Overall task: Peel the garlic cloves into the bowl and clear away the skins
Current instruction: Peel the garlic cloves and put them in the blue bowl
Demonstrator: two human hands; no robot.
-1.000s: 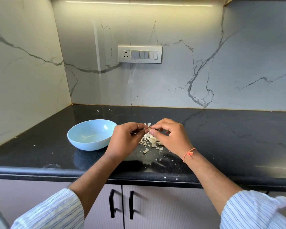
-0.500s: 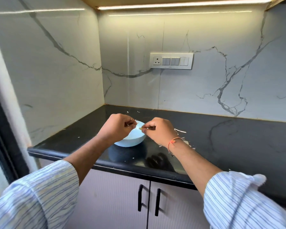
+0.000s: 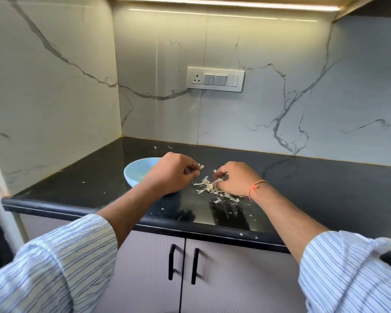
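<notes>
Lying under the right hand [image 3: 235,178], skins [image 3: 207,185] sit beside the left hand [image 3: 171,173].

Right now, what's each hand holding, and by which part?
Left hand pinches a small pale garlic skin flake by one end at the fingertips. Right hand is curled over the skin pile; contents can't be told.

One light blue bowl [image 3: 137,171] sits near the counter's [image 3: 314,188] left edge. One heap of garlic skins [image 3: 209,186] lies mid-counter. Two hands: left hand [image 3: 171,175], right hand [image 3: 236,179]. Two cabinet handles [image 3: 171,262] below the front edge.
</notes>
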